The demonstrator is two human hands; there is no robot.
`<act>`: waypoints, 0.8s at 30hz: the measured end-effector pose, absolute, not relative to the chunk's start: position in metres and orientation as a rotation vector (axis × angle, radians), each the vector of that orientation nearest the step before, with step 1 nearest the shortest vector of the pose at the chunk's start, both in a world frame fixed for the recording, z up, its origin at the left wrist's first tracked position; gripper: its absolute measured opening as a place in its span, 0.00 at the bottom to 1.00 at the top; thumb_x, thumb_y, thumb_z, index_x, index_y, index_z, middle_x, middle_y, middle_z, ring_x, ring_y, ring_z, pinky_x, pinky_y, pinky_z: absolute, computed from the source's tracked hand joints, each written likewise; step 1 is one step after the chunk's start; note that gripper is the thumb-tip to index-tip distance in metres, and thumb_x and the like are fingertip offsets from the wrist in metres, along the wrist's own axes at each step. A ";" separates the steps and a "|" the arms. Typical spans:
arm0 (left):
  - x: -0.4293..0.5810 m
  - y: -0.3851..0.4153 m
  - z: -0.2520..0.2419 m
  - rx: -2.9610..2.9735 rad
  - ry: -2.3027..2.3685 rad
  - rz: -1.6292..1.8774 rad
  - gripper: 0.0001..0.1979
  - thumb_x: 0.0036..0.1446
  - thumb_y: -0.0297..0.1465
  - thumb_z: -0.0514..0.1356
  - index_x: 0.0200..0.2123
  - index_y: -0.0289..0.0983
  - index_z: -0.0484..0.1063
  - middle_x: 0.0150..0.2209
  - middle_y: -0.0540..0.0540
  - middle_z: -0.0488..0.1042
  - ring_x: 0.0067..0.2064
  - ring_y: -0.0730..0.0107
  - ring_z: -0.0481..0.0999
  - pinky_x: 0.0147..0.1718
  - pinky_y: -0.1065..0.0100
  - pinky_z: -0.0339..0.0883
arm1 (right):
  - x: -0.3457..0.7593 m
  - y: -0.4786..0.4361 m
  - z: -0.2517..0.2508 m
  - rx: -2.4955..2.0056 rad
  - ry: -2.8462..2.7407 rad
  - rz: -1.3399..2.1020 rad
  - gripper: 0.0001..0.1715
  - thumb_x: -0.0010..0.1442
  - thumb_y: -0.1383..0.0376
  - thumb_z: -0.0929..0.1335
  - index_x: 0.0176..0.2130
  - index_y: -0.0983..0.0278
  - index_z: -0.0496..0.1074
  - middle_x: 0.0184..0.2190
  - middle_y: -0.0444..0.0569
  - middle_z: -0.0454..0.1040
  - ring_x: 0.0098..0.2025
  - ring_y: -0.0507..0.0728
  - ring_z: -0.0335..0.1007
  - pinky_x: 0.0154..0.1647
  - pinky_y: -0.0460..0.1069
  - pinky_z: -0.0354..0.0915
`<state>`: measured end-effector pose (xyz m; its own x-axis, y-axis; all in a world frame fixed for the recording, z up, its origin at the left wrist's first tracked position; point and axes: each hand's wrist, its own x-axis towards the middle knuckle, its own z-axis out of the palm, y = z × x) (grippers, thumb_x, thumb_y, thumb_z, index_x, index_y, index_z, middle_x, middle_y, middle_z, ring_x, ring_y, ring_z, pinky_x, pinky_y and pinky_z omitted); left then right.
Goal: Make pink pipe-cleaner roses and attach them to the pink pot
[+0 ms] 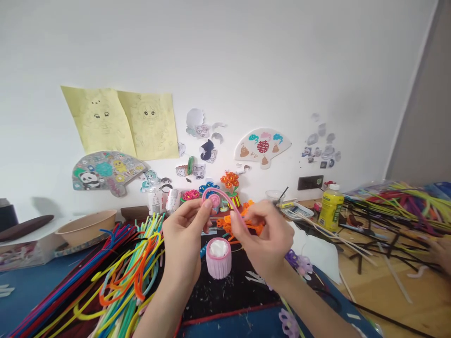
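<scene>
A pink pipe cleaner (222, 192) is held up between my two hands, one end wound into a flat spiral. Thumb and fingers of my left hand (190, 220) pinch the coiled end. My right hand (264, 230) is closed around the loose length, which arches over from the coil. Below them, a small pink ribbed cup (219, 264) with white filling inside stands upright on the black mat (211, 303). Orange pipe-cleaner pieces (225, 224) lie behind my right hand, partly hidden by it.
Bundles of coloured pipe cleaners (130, 277) spread across the left side. A yellow bottle (330, 207) stands at right near black strips and sticks. Purple pipe-cleaner flowers (289, 323) lie near my right forearm. Another person's hand (440, 253) shows at the right edge.
</scene>
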<state>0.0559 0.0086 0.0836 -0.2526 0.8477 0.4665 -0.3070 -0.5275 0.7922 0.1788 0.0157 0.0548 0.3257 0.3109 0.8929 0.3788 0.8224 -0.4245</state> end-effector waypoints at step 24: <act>0.064 0.011 0.071 1.487 0.867 1.790 0.08 0.53 0.34 0.68 0.27 0.36 0.77 0.22 0.51 0.73 0.22 0.78 0.65 0.20 0.76 0.60 | 0.190 0.030 0.066 -0.598 -1.307 0.897 0.12 0.52 0.57 0.76 0.31 0.63 0.79 0.27 0.46 0.79 0.28 0.55 0.75 0.31 0.50 0.74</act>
